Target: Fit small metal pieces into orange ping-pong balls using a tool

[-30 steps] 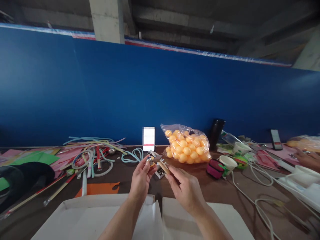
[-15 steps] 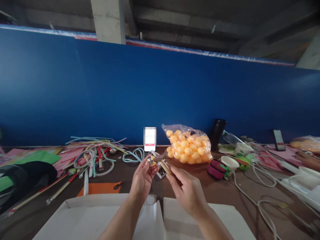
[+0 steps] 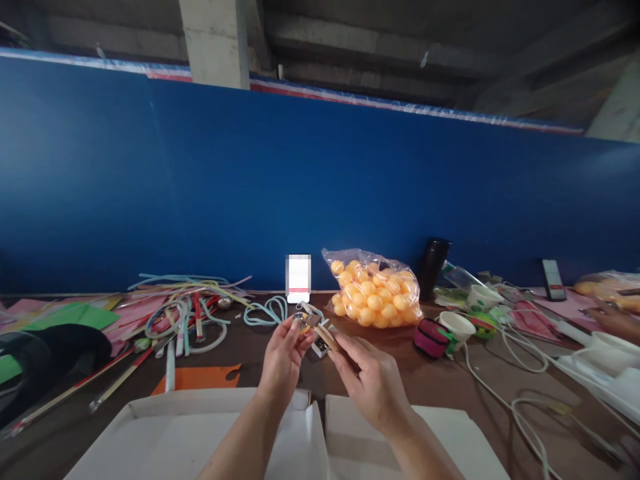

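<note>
My left hand (image 3: 286, 353) pinches a small round yellow-and-silver piece (image 3: 303, 325) between thumb and fingers. My right hand (image 3: 367, 373) is closed on a light wooden stick (image 3: 327, 337), which points up and left. The stick's far end meets a small brownish part beside the round piece; whether they are joined is too small to tell. Below the stick, a small white box (image 3: 321, 347) with dark bits inside lies on the brown table. A clear bag of orange balls (image 3: 375, 297) lies behind my right hand.
White cardboard (image 3: 195, 433) spans the near edge. Colourful tubes (image 3: 187, 317) lie left. A phone (image 3: 299, 279) stands against the blue partition (image 3: 250, 187). On the right are a purple pouch (image 3: 431, 337), paper cup (image 3: 457, 327), black bottle (image 3: 434, 267), cables and another person's hand (image 3: 613, 320).
The brownish part and the stick have shifted slightly left, closer to the round piece. Both hands keep their holds. The other person's hand at the right has moved a little.
</note>
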`<state>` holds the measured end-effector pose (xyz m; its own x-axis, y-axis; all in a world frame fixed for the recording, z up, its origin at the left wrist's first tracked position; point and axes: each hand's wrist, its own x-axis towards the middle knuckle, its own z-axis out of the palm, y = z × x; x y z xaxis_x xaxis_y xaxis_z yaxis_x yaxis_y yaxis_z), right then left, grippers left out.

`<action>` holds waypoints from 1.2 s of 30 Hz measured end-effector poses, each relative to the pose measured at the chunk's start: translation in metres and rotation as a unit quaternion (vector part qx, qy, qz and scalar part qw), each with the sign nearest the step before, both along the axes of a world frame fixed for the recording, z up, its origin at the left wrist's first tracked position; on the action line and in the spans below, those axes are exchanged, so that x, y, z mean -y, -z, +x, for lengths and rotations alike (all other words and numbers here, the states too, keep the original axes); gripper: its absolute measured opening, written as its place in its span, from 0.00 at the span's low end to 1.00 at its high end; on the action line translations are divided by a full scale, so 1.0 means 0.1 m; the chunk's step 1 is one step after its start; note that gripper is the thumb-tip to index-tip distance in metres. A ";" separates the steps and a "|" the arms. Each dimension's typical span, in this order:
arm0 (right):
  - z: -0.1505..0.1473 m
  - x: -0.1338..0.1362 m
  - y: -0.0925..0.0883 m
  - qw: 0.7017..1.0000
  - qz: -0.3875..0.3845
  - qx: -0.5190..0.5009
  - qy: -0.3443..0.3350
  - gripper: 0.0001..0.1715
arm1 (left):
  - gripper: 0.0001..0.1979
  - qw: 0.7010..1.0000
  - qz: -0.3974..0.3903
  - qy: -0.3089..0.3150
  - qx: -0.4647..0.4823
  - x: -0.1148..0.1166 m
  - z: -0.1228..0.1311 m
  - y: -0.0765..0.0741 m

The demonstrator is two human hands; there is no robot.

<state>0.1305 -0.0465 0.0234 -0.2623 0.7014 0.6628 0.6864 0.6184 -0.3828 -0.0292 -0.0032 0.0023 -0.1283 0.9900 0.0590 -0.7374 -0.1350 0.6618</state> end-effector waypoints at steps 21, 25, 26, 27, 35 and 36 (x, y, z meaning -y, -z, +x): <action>0.00 -0.02 0.00 1.000 -0.006 0.006 0.007 0.19 | 0.13 0.999 -0.038 -0.022 -0.001 0.00 0.01 0.01; 0.00 -0.02 0.00 1.000 -0.013 0.000 0.006 0.19 | 0.14 0.999 -0.035 -0.030 -0.013 -0.01 0.01 0.01; 0.00 -0.02 0.00 1.000 -0.017 0.003 0.007 0.20 | 0.14 0.999 -0.033 -0.029 -0.016 -0.01 0.01 0.01; 0.00 -0.02 0.00 1.000 -0.022 0.007 0.007 0.20 | 0.14 0.999 -0.034 -0.029 -0.018 -0.01 0.00 0.02; 0.00 -0.02 0.00 1.000 -0.014 -0.001 0.005 0.19 | 0.14 0.998 -0.036 -0.037 -0.023 0.00 0.00 0.01; 0.00 -0.02 0.00 1.000 -0.014 0.002 0.005 0.19 | 0.14 0.998 -0.037 -0.037 -0.021 0.00 0.00 0.01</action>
<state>0.1301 -0.0446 0.0233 -0.2570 0.7221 0.6423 0.6940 0.6004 -0.3973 -0.0290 -0.0034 0.0013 -0.1998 0.9798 -0.0078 -0.6985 -0.1369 0.7024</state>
